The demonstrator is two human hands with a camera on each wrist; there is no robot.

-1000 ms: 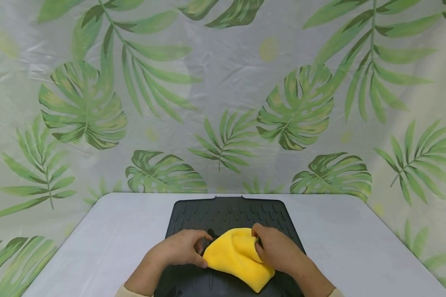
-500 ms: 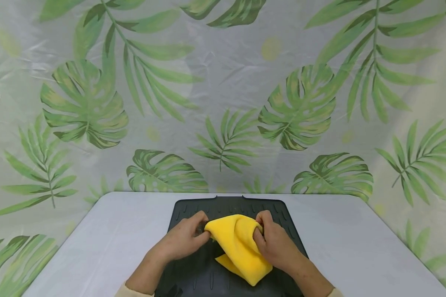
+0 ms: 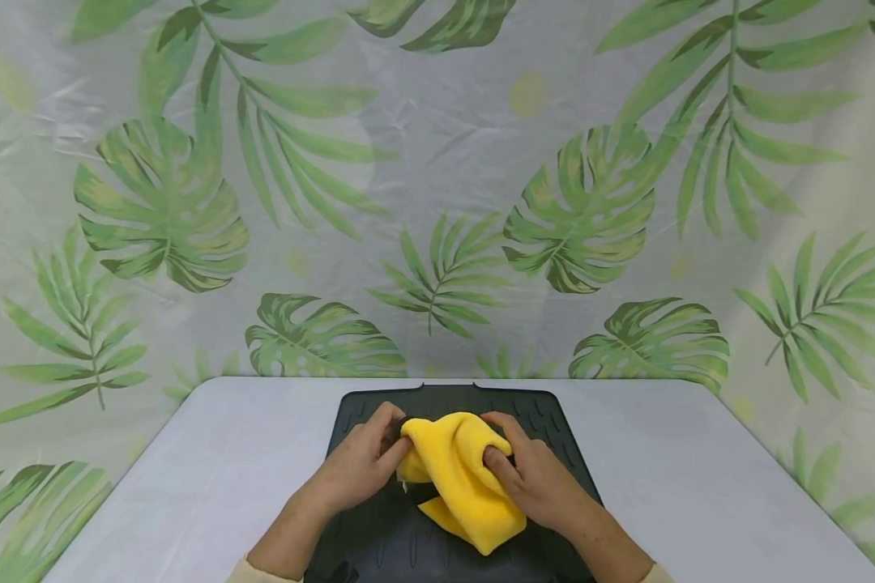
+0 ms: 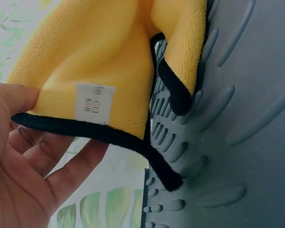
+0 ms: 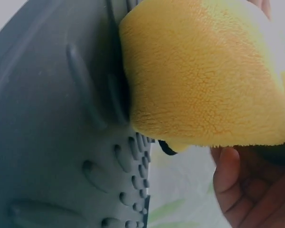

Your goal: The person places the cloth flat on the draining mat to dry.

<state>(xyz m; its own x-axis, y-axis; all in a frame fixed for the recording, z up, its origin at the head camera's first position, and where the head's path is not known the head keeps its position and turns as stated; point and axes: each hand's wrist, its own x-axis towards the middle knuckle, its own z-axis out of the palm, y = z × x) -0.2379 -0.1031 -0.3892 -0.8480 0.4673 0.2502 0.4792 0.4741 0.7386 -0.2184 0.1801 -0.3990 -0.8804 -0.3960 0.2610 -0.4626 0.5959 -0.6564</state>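
A yellow plush cloth (image 3: 467, 486) with dark edging hangs in folds between my two hands, over a dark ridged mat (image 3: 379, 538). At its left end, my left hand (image 3: 357, 465) pinches the edge between thumb and fingers; the left wrist view shows a small white label (image 4: 92, 104) beside the grip. My right hand (image 3: 543, 478) grips the opposite side, thumb on top of the fabric. In the right wrist view the cloth (image 5: 204, 71) covers part of that hand. One lower corner droops toward the mat.
The mat lies on a white table (image 3: 663, 470) with rounded far corners. Behind the table hangs a pale curtain (image 3: 437, 162) printed with green leaves.
My left hand has gone from touching the cloth's lower left to pinching its upper left edge. Both hands have moved up and away with the cloth, and its folds have shifted.
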